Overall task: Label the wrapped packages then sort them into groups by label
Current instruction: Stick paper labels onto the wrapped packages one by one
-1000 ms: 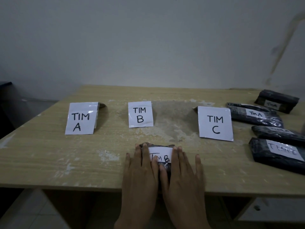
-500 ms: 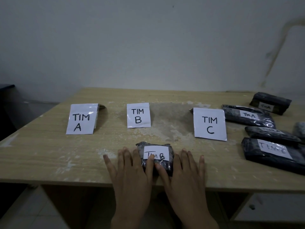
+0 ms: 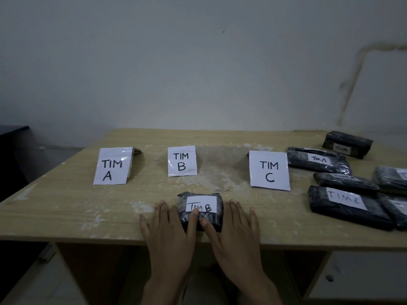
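On the scuffed worktop (image 3: 66, 208) below a bare wall, the package (image 3: 201, 219) labelled "TIM B" lies by the near edge before the TIM A card (image 3: 112, 166), TIM B card (image 3: 181, 161) and TIM C card (image 3: 269, 170), flanked by the flat, open left hand (image 3: 169, 230) and right hand (image 3: 233, 234), so a backward nudge could drop it

Bare L grip (image 3: 169, 236), R grip (image 3: 235, 238)

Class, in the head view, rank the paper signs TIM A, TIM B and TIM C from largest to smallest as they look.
1. TIM C sign
2. TIM A sign, slightly smaller
3. TIM B sign, clearly smallest
All sit in one row, so nearness matters little.
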